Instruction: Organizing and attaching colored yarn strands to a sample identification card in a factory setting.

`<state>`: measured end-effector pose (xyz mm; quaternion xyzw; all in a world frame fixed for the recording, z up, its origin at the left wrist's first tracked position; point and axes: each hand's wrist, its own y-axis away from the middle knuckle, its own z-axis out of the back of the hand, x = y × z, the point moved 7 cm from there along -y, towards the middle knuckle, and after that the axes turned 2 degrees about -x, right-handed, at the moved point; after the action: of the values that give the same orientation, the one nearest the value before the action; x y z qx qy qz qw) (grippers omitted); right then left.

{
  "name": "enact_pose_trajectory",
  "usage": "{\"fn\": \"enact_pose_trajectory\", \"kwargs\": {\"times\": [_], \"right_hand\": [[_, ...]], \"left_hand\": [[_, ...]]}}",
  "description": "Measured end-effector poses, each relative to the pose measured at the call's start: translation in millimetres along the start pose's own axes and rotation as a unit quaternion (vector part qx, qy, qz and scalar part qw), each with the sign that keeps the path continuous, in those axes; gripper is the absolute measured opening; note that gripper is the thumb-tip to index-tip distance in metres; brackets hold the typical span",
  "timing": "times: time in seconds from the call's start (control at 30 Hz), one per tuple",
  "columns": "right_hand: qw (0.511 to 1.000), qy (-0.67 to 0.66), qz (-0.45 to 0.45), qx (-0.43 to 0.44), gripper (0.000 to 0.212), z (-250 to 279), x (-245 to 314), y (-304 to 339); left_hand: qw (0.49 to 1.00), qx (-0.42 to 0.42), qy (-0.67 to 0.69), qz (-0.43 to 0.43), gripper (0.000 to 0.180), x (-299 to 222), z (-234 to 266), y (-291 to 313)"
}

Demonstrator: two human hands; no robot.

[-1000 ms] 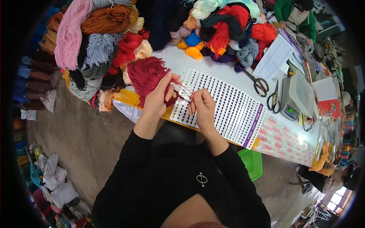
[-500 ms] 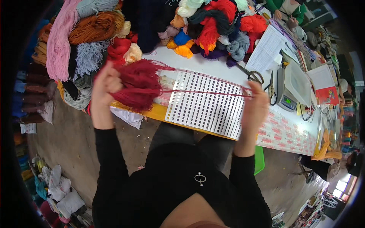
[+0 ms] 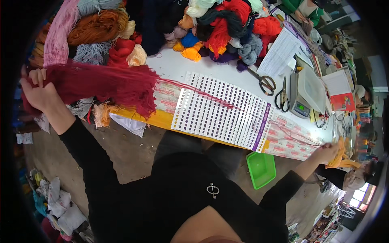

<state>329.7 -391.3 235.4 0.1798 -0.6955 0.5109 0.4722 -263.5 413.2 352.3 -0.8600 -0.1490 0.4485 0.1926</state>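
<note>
My left hand (image 3: 37,91) is stretched far out to the left and grips one end of a thick dark red yarn bundle (image 3: 109,83). From the bundle a few thin red strands (image 3: 251,115) run right across the white table (image 3: 178,67), over a white card with rows of holes and a purple edge (image 3: 221,111). My right hand (image 3: 326,153) is stretched far to the right at the table's front edge and pinches the ends of those strands. Both arms wear black sleeves.
Heaps of coloured yarn skeins (image 3: 219,28) fill the back of the table. Two pairs of scissors (image 3: 265,83), a small scale (image 3: 308,91) and printed sheets (image 3: 279,52) lie at the right. A green tray (image 3: 261,169) and rags (image 3: 56,202) sit on the floor. Another person (image 3: 350,176) is at lower right.
Both hands have moved much farther apart. The left carried the red bundle outward to the left; the right pulled the thin strands out along the table to the right.
</note>
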Motion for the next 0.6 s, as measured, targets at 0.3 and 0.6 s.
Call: {"fn": "enact_pose_trajectory", "kwargs": {"times": [0.3, 0.6], "right_hand": [[0.981, 0.177, 0.075, -0.025, 0.031, -26, 11, -11], [0.958, 0.058, 0.008, 0.281, 0.025, -139, 51, 107]], "left_hand": [[0.956, 0.092, 0.246, 0.132, 0.026, 9, 81, -62], [0.921, 0.138, 0.133, 0.338, 0.022, 120, -57, 112]]}}
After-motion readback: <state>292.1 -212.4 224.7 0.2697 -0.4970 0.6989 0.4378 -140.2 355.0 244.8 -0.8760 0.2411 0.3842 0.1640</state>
